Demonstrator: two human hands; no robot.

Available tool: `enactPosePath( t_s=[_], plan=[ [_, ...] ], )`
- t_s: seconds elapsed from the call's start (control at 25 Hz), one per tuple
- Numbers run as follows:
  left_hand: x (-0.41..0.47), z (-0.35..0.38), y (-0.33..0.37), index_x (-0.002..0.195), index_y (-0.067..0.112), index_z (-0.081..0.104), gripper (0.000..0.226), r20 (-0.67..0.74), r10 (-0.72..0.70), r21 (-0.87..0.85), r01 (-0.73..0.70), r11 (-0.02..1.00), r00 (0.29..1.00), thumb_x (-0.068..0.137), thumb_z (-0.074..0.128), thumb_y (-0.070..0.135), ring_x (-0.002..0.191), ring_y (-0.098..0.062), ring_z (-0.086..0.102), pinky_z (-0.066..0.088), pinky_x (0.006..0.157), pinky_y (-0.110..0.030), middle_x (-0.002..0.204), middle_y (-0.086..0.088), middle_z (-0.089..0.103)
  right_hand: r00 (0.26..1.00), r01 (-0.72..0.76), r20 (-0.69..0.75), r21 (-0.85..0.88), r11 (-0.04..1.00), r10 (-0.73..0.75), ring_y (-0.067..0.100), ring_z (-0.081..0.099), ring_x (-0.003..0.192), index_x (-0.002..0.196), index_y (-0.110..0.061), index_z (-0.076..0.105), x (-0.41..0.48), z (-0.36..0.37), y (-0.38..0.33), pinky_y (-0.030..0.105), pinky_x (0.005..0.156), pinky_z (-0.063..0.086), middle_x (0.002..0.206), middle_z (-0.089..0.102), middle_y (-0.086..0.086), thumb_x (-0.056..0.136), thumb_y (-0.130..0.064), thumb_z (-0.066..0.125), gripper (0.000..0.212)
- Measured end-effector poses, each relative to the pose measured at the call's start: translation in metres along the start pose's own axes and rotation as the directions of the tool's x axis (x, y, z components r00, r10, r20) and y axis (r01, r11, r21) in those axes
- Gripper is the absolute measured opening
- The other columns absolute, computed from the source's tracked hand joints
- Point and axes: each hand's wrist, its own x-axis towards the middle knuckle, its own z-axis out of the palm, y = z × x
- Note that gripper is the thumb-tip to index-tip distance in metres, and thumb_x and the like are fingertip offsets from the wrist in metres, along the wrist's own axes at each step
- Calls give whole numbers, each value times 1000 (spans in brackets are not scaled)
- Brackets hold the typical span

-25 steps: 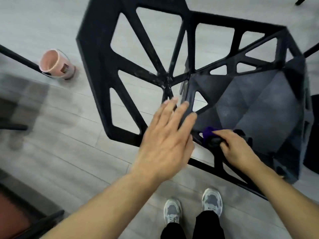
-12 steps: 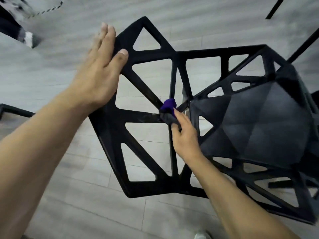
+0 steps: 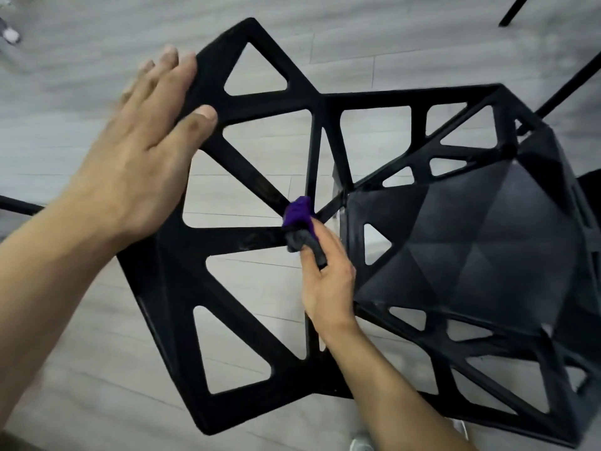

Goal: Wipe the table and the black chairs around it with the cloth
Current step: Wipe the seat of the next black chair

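A black chair point(image 3: 471, 262) with a backrest of open triangular struts fills the view, its faceted seat at the right. My left hand point(image 3: 146, 141) rests flat on the upper left edge of the backrest, fingers straight and thumb over a strut. My right hand point(image 3: 328, 281) pinches a bunched purple and grey cloth point(image 3: 300, 222) and presses it onto the hub where several backrest struts meet. The table is out of view.
Pale grey plank floor point(image 3: 81, 369) lies under and around the chair. Thin black legs point(image 3: 569, 79) of other furniture cross the top right corner, and a dark bar point(image 3: 19, 206) enters at the left edge. My shoe tip point(image 3: 359, 445) shows at the bottom.
My left hand went from the middle of the backrest to its upper left edge. My right hand carried the cloth from the seat's front edge to the strut hub.
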Motion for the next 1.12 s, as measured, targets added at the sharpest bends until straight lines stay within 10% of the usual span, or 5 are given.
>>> enactPosePath(
  t_s=[0.28,0.56,0.72,0.92,1.12],
  plan=[
    [2,8,-13,149,50,40,57,-46,12,-210,-21,978,999,93,41,63,151,6,18,21,124,-46,160,29,30,935,-306,-222,-104,946,278,27,65,103,118,-18,69,115,-2,41,36,94,51,106,70,7,93,-10,54,31],
    [0,0,-4,150,54,35,58,2,-40,-167,40,985,999,94,28,64,149,12,12,9,127,-45,161,32,23,971,-234,-58,-22,972,233,16,63,102,114,-28,65,49,-2,11,41,97,51,105,69,-4,95,-24,53,23],
    [-1,-5,0,158,33,31,62,55,-70,-362,85,928,996,101,19,55,148,11,18,11,128,-32,163,23,27,990,-140,-11,104,985,142,0,56,119,135,-25,60,6,16,-45,15,103,43,125,63,-12,100,-15,56,36],
    [-3,-5,-1,160,29,22,64,55,-44,-403,62,913,998,102,14,54,148,14,15,9,126,-23,165,21,21,992,115,19,297,948,-126,9,52,131,137,-19,60,17,55,-116,30,111,42,138,58,-5,97,-3,56,43],
    [-5,-4,3,161,33,17,52,121,-111,-393,151,907,986,111,10,42,119,43,14,-4,87,16,163,26,19,921,375,46,171,911,-388,12,45,138,140,-10,56,27,59,-106,36,114,39,143,54,1,93,8,53,50]
  ],
)
